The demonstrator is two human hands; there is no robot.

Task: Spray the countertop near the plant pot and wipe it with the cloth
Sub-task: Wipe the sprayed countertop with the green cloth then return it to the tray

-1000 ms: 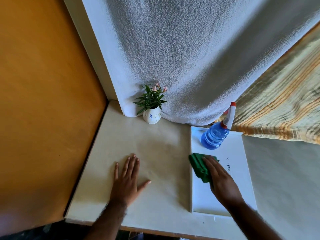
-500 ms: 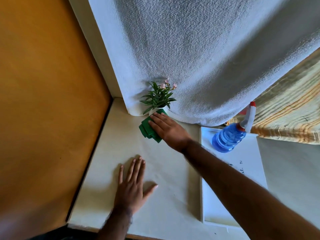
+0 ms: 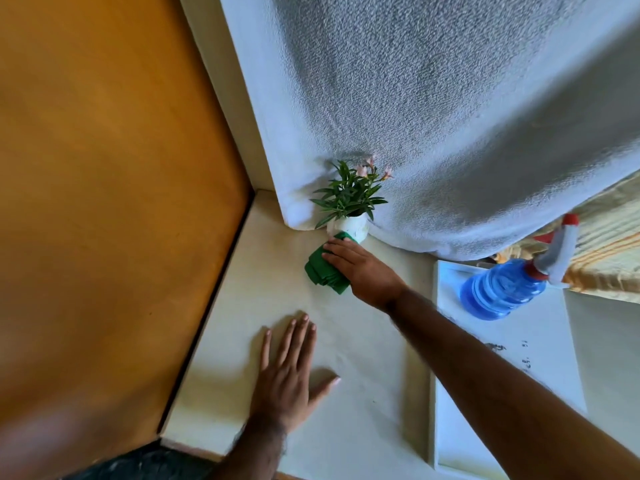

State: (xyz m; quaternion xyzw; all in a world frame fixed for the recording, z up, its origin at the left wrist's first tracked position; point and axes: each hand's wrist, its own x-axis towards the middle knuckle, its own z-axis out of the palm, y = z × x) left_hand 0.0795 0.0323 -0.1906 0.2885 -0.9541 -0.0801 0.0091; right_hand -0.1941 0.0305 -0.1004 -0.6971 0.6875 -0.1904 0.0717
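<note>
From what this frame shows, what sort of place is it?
Probably a home, though I can't name the room: a pale countertop set in a corner against an orange wall, a small plant pot, and a white towel hanging beside a striped curtain.

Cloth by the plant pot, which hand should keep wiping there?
Right hand: it already presses the cloth beside the plant pot. Left hand lies flat, farther away.
</note>
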